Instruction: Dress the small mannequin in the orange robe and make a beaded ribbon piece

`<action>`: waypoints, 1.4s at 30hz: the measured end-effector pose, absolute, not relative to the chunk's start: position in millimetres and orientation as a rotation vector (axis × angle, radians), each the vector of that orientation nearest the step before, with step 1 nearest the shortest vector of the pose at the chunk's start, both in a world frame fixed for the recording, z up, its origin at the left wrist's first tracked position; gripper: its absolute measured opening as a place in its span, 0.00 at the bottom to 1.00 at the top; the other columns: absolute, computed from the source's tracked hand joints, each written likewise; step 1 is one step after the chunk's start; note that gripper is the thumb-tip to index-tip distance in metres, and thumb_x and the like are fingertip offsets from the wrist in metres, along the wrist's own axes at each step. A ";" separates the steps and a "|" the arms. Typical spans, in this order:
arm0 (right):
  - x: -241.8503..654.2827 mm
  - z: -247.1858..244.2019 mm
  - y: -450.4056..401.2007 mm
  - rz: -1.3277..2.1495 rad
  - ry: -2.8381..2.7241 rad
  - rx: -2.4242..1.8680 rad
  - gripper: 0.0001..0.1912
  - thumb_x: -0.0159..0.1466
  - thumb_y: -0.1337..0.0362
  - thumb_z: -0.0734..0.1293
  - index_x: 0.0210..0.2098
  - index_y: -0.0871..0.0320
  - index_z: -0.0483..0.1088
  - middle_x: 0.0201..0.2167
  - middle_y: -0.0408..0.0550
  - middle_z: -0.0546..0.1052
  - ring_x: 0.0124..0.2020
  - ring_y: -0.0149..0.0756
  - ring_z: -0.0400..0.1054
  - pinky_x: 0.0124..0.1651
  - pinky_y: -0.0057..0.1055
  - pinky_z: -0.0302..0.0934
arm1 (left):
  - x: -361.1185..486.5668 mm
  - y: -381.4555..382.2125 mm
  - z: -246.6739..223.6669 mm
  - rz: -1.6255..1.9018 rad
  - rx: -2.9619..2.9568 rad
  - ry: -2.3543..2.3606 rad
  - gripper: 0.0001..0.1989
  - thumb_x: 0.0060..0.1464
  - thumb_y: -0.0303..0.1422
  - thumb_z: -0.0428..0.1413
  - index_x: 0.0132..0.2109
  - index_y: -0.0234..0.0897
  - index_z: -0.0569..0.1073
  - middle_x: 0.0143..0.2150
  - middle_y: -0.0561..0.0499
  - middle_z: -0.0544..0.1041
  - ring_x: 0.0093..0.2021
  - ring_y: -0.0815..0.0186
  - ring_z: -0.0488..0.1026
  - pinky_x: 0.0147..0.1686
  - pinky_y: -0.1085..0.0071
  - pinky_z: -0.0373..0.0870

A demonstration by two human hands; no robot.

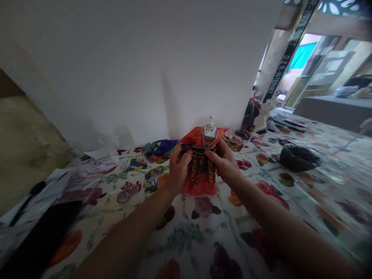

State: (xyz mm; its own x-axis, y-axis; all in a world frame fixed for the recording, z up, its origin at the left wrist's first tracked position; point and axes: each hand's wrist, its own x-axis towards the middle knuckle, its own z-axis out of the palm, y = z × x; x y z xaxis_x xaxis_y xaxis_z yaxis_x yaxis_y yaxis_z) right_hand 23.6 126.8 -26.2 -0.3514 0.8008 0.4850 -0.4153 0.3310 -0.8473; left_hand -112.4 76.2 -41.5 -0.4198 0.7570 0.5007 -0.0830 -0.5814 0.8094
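A miniature orange dress (200, 188) with beaded trim and dark patterned strips hangs on a small white mannequin (210, 132), upright on the table near the wall. At the left side of its waist, my left hand (179, 164) is closed on the dress, thumb pressed to the front. On the opposite side my right hand (225, 159) pinches it at the same height, thumb across the beaded waistband (200, 147). The fingers behind the dress are hidden. Beaded trim pieces (128, 192) lie left of the hands.
A dark bowl (296, 159) stands to the right on the flowered tablecloth (186, 236). Behind it is another white mannequin (264, 114). Blue and green fabric (164, 148) lies along the wall. Papers (62, 180) and a long black object (46, 232) are at left.
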 end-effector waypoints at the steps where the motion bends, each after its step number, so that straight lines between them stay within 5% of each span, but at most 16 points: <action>1: 23.6 -26.6 127.1 1.311 -1.436 -0.378 0.22 0.55 0.58 0.76 0.48 0.52 0.71 0.44 0.46 0.78 0.45 0.41 0.72 0.53 0.39 0.67 | -112.0 77.2 -42.3 2.035 1.187 0.946 0.06 0.54 0.32 0.60 0.40 0.38 0.77 0.40 0.51 0.77 0.41 0.65 0.73 0.46 0.69 0.69; 42: 31.0 -35.2 122.7 1.418 -1.554 -0.309 0.23 0.58 0.60 0.75 0.52 0.48 0.72 0.51 0.45 0.78 0.52 0.42 0.73 0.61 0.43 0.64 | -114.1 75.5 -25.3 1.644 0.713 0.693 0.08 0.40 0.27 0.67 0.32 0.35 0.78 0.29 0.53 0.78 0.28 0.70 0.74 0.34 0.72 0.71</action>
State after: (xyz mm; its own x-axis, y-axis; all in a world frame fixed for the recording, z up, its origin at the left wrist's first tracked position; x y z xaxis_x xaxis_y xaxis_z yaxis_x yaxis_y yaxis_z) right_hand 31.0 122.7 -35.2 -0.4956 0.7287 0.4727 -0.4042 0.2882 -0.8681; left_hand -114.1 75.5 -25.3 -0.1582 0.9835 0.0882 -0.6239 -0.1688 0.7631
